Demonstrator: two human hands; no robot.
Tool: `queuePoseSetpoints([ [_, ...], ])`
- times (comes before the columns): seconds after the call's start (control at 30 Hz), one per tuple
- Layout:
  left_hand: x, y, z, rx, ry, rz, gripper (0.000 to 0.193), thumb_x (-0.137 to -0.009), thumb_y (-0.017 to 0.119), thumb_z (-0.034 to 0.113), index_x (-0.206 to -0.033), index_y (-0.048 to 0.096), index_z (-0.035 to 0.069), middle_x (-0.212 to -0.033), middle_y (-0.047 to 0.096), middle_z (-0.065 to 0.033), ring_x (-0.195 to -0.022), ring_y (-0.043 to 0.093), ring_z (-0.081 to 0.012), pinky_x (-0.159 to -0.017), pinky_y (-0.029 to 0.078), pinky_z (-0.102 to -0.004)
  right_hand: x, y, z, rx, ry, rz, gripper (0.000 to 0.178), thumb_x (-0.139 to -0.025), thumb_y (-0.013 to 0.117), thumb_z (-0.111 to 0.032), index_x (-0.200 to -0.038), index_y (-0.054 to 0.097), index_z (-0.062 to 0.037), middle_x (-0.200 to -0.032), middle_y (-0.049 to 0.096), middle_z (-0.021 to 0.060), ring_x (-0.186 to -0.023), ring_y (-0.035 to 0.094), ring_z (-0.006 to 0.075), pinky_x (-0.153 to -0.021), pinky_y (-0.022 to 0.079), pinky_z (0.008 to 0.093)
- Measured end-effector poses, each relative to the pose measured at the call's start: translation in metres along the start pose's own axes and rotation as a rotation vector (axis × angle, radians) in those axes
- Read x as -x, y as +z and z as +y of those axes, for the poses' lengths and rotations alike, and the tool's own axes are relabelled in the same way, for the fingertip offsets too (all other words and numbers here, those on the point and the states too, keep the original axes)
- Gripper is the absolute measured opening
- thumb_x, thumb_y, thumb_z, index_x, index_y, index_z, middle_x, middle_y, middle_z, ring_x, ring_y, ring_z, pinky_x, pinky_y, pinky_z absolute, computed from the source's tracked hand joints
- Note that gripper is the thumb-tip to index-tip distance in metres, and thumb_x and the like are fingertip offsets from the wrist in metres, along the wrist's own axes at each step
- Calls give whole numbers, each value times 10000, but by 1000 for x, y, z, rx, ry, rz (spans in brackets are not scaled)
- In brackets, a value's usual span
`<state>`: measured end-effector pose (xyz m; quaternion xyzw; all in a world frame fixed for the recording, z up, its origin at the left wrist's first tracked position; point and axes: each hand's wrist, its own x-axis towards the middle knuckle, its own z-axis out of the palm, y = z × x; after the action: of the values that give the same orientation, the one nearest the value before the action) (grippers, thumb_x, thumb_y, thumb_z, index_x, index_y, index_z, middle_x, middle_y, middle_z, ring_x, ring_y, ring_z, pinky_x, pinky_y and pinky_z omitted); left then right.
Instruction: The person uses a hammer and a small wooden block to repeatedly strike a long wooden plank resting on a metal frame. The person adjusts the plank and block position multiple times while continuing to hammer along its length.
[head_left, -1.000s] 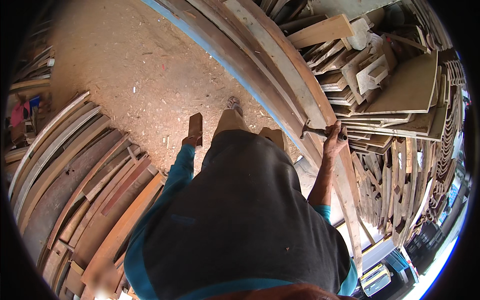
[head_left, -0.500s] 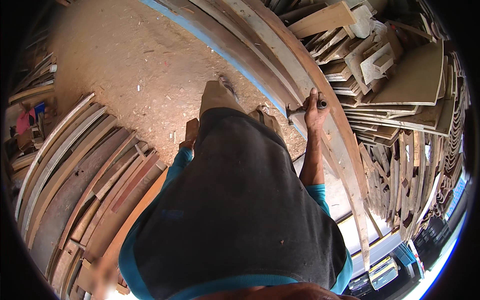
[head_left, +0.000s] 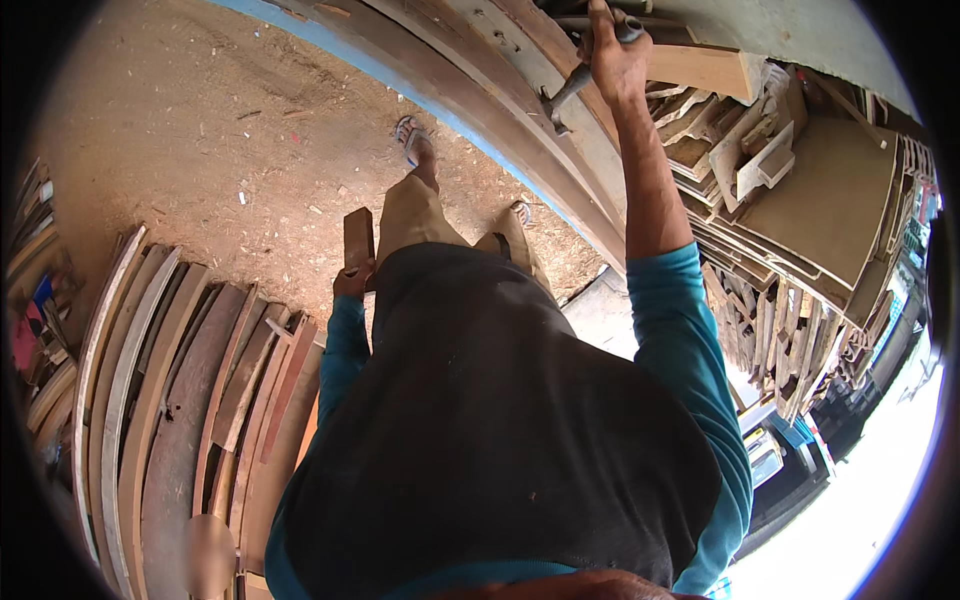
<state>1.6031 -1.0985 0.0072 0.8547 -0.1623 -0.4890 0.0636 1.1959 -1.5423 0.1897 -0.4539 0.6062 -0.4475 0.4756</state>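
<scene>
My right hand [head_left: 618, 68] is wrapped round the dark grip of a hammer [head_left: 572, 88]. The hammer's head hangs over the long planks [head_left: 500, 90] at the upper right, and I cannot tell whether it touches them. Low at my left side, my left hand [head_left: 352, 282] grips a short reddish-brown wooden block [head_left: 357, 238], which points upward in the picture. Part of that hand is hidden behind the block and my dark shirt.
Curved-looking boards [head_left: 190, 370] are stacked at the left. On the right stand piled panels [head_left: 825, 200] and scrap wood [head_left: 775, 330]. A blue-edged plank [head_left: 400, 85] borders the dirt floor [head_left: 260, 130]. A pale wall [head_left: 800, 40] rises at the upper right.
My right arm has reached farther forward, carrying the hammer over the planks toward the top of the view. More of the wooden block and my left hand shows now. My feet have shifted.
</scene>
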Motion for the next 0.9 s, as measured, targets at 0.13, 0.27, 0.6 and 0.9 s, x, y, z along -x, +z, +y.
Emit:
queuePoseSetpoints([
  [0.13,-10,-57,23,68,-49,-16,742,-711,869,522,-1081,683,-93,-1062,721,-182,-947,691,-240,-848,543,-344,-115,65,57,139,-103,-50,412,-997,644,-339,-696,542,-77,-547,508,-9,-445,468,117,-424,373,315],
  [0.27,-44,-94,-18,91,-104,38,767,-699,879,541,-1077,679,-97,-1054,716,-182,-962,677,-235,-858,537,-344,-183,99,80,374,91,39,425,-973,672,-374,-710,564,-58,-537,518,25,-435,500,135,-390,386,342],
  [0.6,-34,-111,3,21,-262,24,730,-679,896,553,-1001,690,-70,-1002,708,-150,-902,658,-217,-829,535,-343,-237,113,105,653,-227,426,425,-925,741,-372,-831,651,32,-636,589,89,-599,554,225,-573,448,387],
  [0.9,-55,-80,44,-36,-136,-127,770,-702,872,543,-1117,672,-74,-1038,716,-163,-924,676,-240,-830,539,-353,-150,75,56,308,-225,337,449,-979,691,-363,-667,527,-84,-565,442,-42,-526,360,81,-478,301,312],
])
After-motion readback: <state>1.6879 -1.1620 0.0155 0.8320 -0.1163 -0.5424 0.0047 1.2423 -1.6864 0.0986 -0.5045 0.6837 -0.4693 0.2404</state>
